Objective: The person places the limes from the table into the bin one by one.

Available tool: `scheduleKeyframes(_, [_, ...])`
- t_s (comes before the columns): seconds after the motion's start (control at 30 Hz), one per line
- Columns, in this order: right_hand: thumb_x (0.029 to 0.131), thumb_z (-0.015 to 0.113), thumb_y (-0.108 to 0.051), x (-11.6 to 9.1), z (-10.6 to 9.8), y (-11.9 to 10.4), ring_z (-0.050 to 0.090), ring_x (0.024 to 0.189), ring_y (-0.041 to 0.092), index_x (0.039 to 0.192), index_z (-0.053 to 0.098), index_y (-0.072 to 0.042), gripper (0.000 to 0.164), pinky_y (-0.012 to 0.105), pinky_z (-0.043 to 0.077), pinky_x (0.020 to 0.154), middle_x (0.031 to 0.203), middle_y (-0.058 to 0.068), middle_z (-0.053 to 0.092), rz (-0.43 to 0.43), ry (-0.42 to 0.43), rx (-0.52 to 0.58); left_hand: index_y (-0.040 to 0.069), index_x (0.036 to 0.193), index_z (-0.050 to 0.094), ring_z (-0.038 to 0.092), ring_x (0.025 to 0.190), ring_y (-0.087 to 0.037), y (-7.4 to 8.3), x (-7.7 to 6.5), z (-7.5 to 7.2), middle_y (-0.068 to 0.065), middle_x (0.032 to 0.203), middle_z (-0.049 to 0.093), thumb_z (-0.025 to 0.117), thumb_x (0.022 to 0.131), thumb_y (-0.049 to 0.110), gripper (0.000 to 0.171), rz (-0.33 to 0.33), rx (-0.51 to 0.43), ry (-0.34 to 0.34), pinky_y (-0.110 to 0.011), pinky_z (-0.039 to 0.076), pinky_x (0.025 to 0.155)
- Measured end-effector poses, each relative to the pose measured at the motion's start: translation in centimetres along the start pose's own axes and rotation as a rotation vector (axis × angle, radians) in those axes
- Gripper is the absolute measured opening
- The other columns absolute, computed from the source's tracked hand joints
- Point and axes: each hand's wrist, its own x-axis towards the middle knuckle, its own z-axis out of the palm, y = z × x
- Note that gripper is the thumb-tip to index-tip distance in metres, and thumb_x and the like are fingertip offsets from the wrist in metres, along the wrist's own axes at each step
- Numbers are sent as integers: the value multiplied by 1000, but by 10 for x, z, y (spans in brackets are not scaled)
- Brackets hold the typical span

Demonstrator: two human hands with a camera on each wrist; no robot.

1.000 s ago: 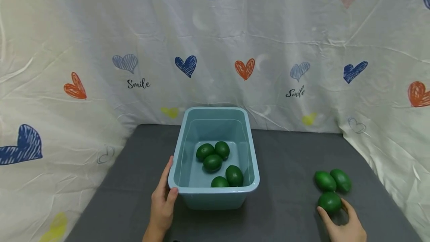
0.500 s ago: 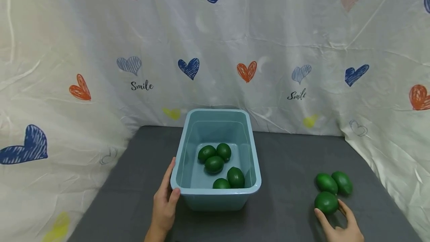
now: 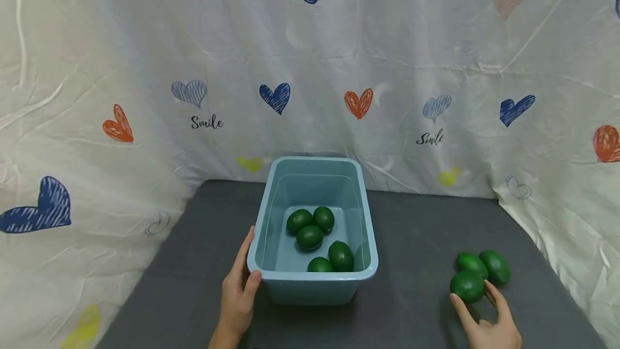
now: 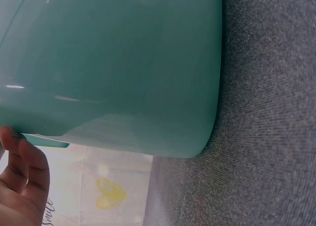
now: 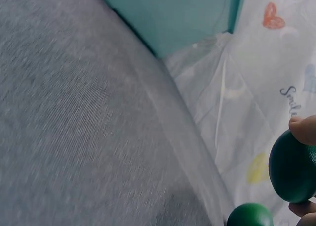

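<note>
A light blue plastic bin (image 3: 315,291) stands on the dark grey table with several green limes (image 3: 309,237) lying inside. My left hand (image 3: 235,300) holds the bin's rim at its front left corner; in the left wrist view its fingertips (image 4: 33,157) bend at the rim. To the right, my right hand (image 3: 486,322) pinches a lime (image 3: 467,286) between thumb and fingers. In the right wrist view this held lime (image 5: 294,166) is off the table. Just behind it lie two more limes, one partly covered (image 3: 472,264) and one to its right (image 3: 495,266).
A white curtain (image 3: 310,58) printed with hearts and the word "Smile" hangs behind the table and down both sides. The grey tabletop (image 3: 411,241) stretches between the bin and the limes on the right.
My right hand has lifted the pinched lime and moved slightly left, so it now overlaps the lime behind. The left hand stays on the bin's rim. The head view has shifted a little.
</note>
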Motion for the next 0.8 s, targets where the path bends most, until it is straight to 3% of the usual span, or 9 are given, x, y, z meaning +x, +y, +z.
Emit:
scheduleKeyframes(0.1, [85, 82, -65, 0, 1, -6, 69, 98, 53, 159, 49, -8, 98, 64, 55, 84, 151, 29, 55, -6, -14, 9, 17, 170, 28, 37, 155, -11, 0, 1, 0, -19, 173, 30, 46, 104, -5, 71, 6, 4, 2, -15, 36, 115])
scheduleKeyframes(0.17, [85, 82, -65, 0, 1, -9, 71, 89, 49, 159, 49, -9, 98, 60, 57, 80, 152, 26, 55, -20, -21, 4, 16, 169, 29, 37, 155, -11, -1, 2, 0, -19, 172, 30, 46, 104, -5, 71, 8, 3, 5, -15, 36, 115])
scheduleKeyframes(0.23, [85, 83, -62, -1, 1, -13, 69, 67, 38, 157, 51, -11, 95, 49, 58, 67, 151, 24, 57, -45, -12, 11, 16, 169, 29, 37, 155, -11, -1, 2, 1, -17, 173, 30, 46, 104, -5, 71, 9, -1, 6, -15, 36, 115])
scheduleKeyframes(0.37, [86, 84, -60, -5, 2, -19, 49, 39, 20, 158, 51, -14, 91, 33, 43, 45, 149, 25, 58, -87, -15, 35, 16, 169, 29, 36, 155, -11, -1, 1, 0, -14, 173, 31, 46, 104, -6, 71, 12, -1, 10, -15, 35, 116])
scheduleKeyframes(0.67, [86, 86, -54, -9, 6, -31, 40, 33, 16, 155, 55, -16, 84, 30, 37, 41, 146, 27, 60, -177, 4, 73, 15, 169, 28, 35, 156, -12, 0, 0, -1, -21, 172, 29, 46, 103, -8, 72, 22, 0, 6, -16, 34, 116])
scheduleKeyframes(0.8, [86, 87, -50, -10, 7, -33, 38, 32, 14, 154, 55, -14, 83, 28, 36, 42, 144, 28, 61, -208, 6, 74, 14, 169, 29, 35, 156, -13, 0, 1, 0, -17, 173, 30, 47, 104, -7, 71, 24, 1, 5, -16, 34, 117])
